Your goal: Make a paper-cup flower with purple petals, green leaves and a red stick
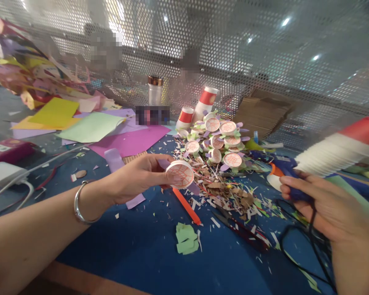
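Observation:
Between the thumb and fingers of my left hand [144, 174] is a round white paper piece [184, 174] with an orange line pattern and purple paper tabs at its edge. My right hand [322, 200] is closed around a blue glue gun [287, 164] with an orange part near its nozzle and a black cord. Behind the held piece stands a pile of similar round pieces [217, 141] with green and purple tabs. An orange-red stick [187, 207] lies just below my left hand. Small green paper strips [186, 238] rest nearer to me.
Dark scissors [242, 229] lie among paper scraps [230, 194] on the blue table [135, 254]. Red-and-white paper cups [205, 102] stand behind the pile; a long cup stack [335, 147] leans at right. Coloured sheets [92, 126], a jar [155, 91] and a white charger [6, 174] are also there.

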The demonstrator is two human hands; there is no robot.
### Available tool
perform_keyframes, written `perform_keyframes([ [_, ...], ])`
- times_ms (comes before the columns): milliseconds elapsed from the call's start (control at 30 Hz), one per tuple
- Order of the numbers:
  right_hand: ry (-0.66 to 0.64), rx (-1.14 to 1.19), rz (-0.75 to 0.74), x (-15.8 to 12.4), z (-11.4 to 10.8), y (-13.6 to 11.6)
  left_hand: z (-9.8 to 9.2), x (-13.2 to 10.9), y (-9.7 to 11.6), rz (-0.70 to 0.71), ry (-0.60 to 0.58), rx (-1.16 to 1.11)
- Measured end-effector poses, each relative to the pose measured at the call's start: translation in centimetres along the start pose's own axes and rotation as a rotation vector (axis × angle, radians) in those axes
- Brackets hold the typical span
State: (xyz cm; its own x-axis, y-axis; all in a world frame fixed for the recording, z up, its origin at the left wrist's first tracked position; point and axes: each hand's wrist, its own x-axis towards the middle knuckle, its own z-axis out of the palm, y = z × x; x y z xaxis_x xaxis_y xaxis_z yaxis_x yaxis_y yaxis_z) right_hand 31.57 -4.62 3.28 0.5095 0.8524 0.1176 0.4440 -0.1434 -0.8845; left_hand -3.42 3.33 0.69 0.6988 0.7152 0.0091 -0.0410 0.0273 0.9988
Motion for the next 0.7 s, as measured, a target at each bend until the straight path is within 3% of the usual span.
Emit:
perform_keyframes([
  [267, -0.356, 0.376, 0.143, -1.6, 1.5, -0.9, 0.2, 0.2, 0.0, 0.011, -0.017, 0.013],
  [433, -0.529, 0.356, 0.138, -3.4, 2.7, -1.5, 0.0, 0.4, -0.3, 0.009, -0.023, 0.031],
  [700, -0.548, 0.230, 0.087, -6.0, 4.1, -1.6, 0.0, 0.5, -0.4, 0.034, -0.042, 0.058],
])
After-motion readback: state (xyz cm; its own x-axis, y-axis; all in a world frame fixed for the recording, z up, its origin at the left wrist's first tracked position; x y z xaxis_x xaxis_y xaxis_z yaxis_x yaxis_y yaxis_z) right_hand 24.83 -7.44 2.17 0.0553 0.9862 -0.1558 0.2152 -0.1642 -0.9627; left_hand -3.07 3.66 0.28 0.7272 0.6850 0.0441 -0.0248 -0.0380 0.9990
